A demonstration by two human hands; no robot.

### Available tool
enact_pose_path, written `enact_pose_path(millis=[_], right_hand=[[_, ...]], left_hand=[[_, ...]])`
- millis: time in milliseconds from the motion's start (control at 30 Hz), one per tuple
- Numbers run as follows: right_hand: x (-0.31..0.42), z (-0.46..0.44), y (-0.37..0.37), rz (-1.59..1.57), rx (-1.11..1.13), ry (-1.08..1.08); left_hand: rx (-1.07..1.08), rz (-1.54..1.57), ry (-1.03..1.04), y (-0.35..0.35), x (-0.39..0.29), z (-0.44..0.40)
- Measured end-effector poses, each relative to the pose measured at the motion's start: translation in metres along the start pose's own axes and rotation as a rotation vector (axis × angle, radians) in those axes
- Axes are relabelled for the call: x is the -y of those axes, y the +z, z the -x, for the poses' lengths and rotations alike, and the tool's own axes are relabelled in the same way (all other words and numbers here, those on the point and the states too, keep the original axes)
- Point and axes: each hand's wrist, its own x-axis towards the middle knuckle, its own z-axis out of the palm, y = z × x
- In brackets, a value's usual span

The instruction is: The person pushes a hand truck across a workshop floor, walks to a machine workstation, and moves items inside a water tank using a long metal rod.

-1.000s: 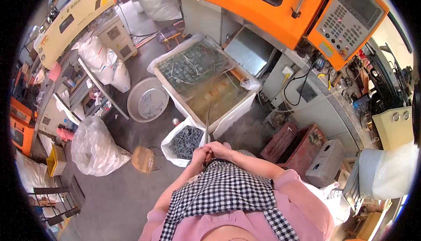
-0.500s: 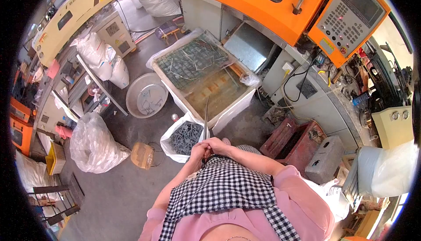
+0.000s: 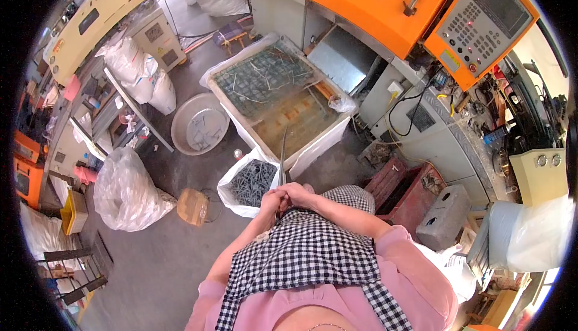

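Note:
My left hand (image 3: 274, 201) and my right hand (image 3: 298, 193) meet in front of my waist, over the checked apron (image 3: 301, 246). Both are closed, fingertips together; whatever they pinch is too small or hidden to name. A long, thin, dark stick (image 3: 283, 150) rises just beyond them and reaches over the edge of a large water tub (image 3: 289, 161); whether my fingers grip its lower end cannot be made out. Just ahead of my left hand stands an open white sack (image 3: 227, 193) full of small dark grey plastic-looking pieces (image 3: 254, 180).
A round grey basin (image 3: 180, 127) holds a few grey pieces. Left of the sack are a wooden stool (image 3: 193, 207) and a big clear plastic bag (image 3: 129, 195). An orange machine (image 3: 355, 0) with a control panel (image 3: 481, 21) stands ahead; a red crate (image 3: 415, 195) is at right.
The camera view has shifted slightly, so surroundings sit a little differently. My hands stay together at my waist, with only slight finger movement; the checked cloth over my leg shows more.

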Motion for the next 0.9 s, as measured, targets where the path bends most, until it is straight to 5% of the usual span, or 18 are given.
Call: enact_pose_path(millis=[667, 900], right_hand=[[-0.001, 0.000, -0.006, 0.193, -0.116, -0.045], [0.030, 0.015, -0.014, -0.266, -0.284, 0.113]], left_hand=[[-0.029, 0.061, -0.008, 0.002, 0.004, -0.004], [0.051, 0.167, 0.013, 0.018, -0.004, 0.005]])
